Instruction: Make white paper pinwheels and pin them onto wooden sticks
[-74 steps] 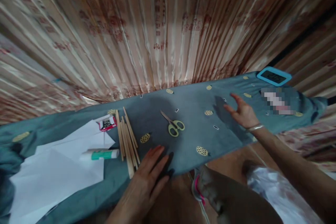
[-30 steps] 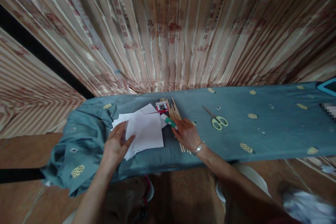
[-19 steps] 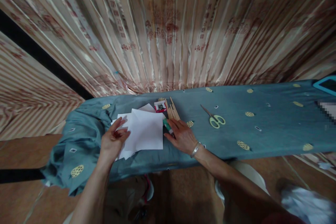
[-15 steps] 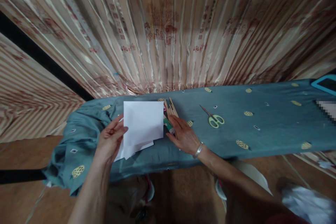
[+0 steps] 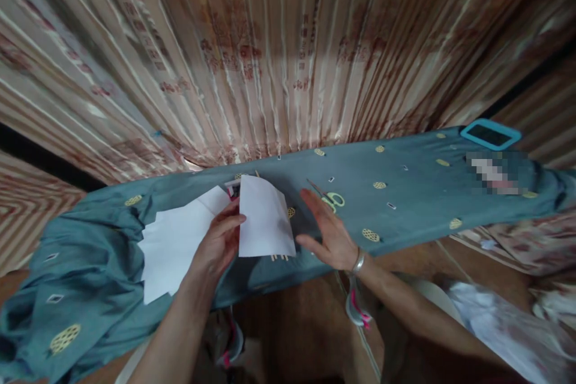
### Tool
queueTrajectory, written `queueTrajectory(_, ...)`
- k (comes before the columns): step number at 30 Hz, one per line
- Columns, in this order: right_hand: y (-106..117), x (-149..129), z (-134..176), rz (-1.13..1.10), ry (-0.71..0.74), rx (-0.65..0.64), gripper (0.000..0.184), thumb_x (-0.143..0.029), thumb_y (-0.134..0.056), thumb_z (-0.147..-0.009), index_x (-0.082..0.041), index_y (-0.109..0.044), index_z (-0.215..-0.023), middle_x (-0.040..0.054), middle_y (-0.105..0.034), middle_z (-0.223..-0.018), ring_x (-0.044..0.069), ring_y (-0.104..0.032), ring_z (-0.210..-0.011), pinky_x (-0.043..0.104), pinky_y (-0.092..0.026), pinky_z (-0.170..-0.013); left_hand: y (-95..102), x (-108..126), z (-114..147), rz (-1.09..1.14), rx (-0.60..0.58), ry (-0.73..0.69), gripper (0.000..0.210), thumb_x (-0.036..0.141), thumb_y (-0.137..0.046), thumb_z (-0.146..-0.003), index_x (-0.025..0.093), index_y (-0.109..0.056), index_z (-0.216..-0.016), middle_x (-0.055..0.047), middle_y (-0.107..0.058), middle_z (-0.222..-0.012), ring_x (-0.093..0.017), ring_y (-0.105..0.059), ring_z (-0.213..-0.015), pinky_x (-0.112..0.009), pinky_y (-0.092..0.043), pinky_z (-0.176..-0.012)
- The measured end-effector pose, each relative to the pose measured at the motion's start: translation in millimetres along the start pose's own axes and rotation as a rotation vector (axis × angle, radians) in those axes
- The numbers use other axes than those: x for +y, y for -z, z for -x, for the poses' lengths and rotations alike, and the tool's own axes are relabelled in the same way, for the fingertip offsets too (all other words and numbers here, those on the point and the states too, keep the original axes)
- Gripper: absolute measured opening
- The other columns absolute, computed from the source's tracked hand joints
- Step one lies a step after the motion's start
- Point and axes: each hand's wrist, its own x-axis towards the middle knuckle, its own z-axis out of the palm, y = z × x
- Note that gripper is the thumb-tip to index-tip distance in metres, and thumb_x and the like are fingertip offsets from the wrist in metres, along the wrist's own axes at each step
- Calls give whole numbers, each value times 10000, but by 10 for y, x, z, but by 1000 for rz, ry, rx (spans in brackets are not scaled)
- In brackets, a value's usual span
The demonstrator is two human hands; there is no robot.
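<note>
My left hand (image 5: pixel 222 234) pinches the left edge of a white sheet of paper (image 5: pixel 265 219), which is raised above the table and bends at its right side. Wooden sticks (image 5: pixel 279 257) poke out below the sheet; the rest of them is hidden behind it. More white sheets (image 5: pixel 180 240) lie fanned out on the cloth to the left, partly under my left forearm. My right hand (image 5: pixel 330 234) is just right of the held sheet, fingers and thumb apart, holding nothing. Scissors with light green handles (image 5: pixel 333 199) lie just beyond its fingers.
A teal patterned cloth (image 5: pixel 418 192) covers the long narrow table. At its far right end lies a blue-framed tablet (image 5: pixel 490 134). Behind the table hangs a striped curtain (image 5: pixel 270 60). A clear plastic bag (image 5: pixel 499 324) sits low on the right.
The sheet in my left hand has moved right, off the other sheets and over the sticks. My right hand has come away from the sticks and opened. The camera view has shifted right.
</note>
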Motion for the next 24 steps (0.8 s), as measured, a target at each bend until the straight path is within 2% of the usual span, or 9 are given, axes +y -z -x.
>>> queueTrajectory(2,57,-31,64,82,107,-85,976,-682,-522,-806,-128,-138,-1512,228,-295,-1525,340,-265,-1426,563,-306,-1114,-110,-67,-33,-14,-14,22,531,146,-665,-496,167,-711,-1025,-37,-768,-904,-291,-690,-962,-394,-555,-854)
queueTrajectory(4,98,-42,116,160,151,-146,1094,-748,-544,-735,-117,-114,-1517,232,-259,-1540,362,-232,-1432,575,-293,-1114,-194,-116,-67,-25,-22,34,543,157,-652,-499,177,-707,-1039,-32,-766,-926,-284,-696,-936,-388,-560,-837)
queueTrajectory(6,141,-18,162,227,152,-162,1011,-666,-559,-788,-115,-129,-1518,219,-257,-1546,359,-210,-1439,567,-300,-1112,-253,-165,-100,-29,-28,56,542,164,-647,-501,178,-704,-1040,-33,-761,-959,-274,-695,-929,-379,-558,-836)
queueTrajectory(8,195,41,208,276,138,-140,814,-452,-553,-876,-124,-169,-1515,196,-298,-1536,338,-223,-1438,542,-326,-1106,-291,-234,-130,-37,-40,75,547,162,-657,-497,170,-699,-1042,-45,-753,-1001,-269,-688,-943,-368,-551,-842)
queueTrajectory(10,247,121,260,303,129,-118,698,-265,-520,-894,-131,-215,-1507,181,-351,-1514,319,-251,-1428,524,-347,-1101,-307,-326,-155,-64,-65,78,580,167,-680,-500,165,-679,-1081,-65,-737,-1060,-269,-677,-969,-364,-542,-850)
queueTrajectory(12,275,208,323,317,130,-121,639,-184,-491,-892,-132,-271,-1490,175,-398,-1488,308,-281,-1414,516,-368,-1091,-300,-428,-176,-131,-87,37,639,191,-712,-517,164,-641,-1152,-85,-708,-1136,-262,-661,-1002,-361,-529,-865)
queueTrajectory(16,234,357,485,348,138,-204,507,-145,-441,-908,-118,-415,-1413,174,-499,-1410,299,-363,-1359,513,-417,-1047,-232,-595,-202,-487,-70,-120,675,283,-741,-588,192,-588,-1240,-107,-628,-1279,-229,-650,-976,-352,-525,-836)
queueTrajectory(19,183,415,607,367,126,-292,485,-121,-463,-872,-69,-483,-1353,199,-519,-1384,311,-398,-1328,502,-425,-1033,-184,-654,-204,-715,-147,-159,599,378,-697,-673,188,-605,-1234,-116,-628,-1275,-241,-661,-935,-376,-538,-796)
queueTrajectory(24,195,376,728,311,136,-308,552,-208,-535,-840,-43,-466,-1362,223,-517,-1372,315,-397,-1317,503,-418,-1024,-151,-628,-185,-874,-301,-236,379,429,-544,-790,193,-737,-1014,-89,-683,-1205,-287,-587,-1164,-425,-410,-1038)
